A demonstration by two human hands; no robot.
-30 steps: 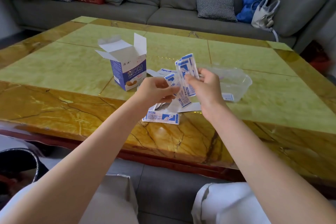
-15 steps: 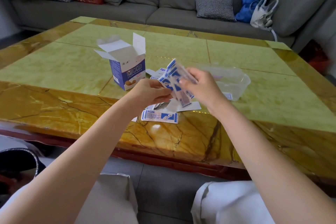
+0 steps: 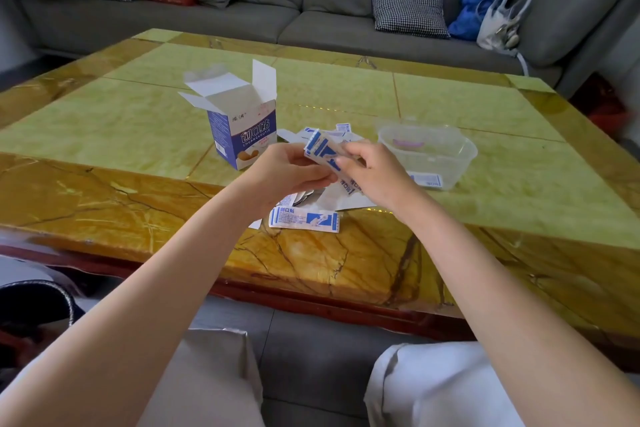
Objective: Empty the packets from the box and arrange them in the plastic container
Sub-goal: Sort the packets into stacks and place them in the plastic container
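Left hand (image 3: 291,170) and right hand (image 3: 375,172), fingers curled, jointly grip a bundle of packets (image 3: 323,152) above the surface (image 3: 104,128), between the opened box (image 3: 242,130) and the plastic container (image 3: 433,152), with loose packets (image 3: 304,220) lying beneath.

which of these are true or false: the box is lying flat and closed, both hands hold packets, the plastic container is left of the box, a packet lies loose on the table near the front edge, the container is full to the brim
1. The blue and white cardboard box lies flat and closed. False: it stands upright with its top flaps open.
2. Both the left hand and the right hand hold the bunch of blue and white packets. True.
3. The clear plastic container sits left of the box. False: it sits to its right.
4. A single blue and white packet lies loose on the yellow marble table, nearer the front edge than the hands. True.
5. The container is full to the brim. False: it looks mostly empty.
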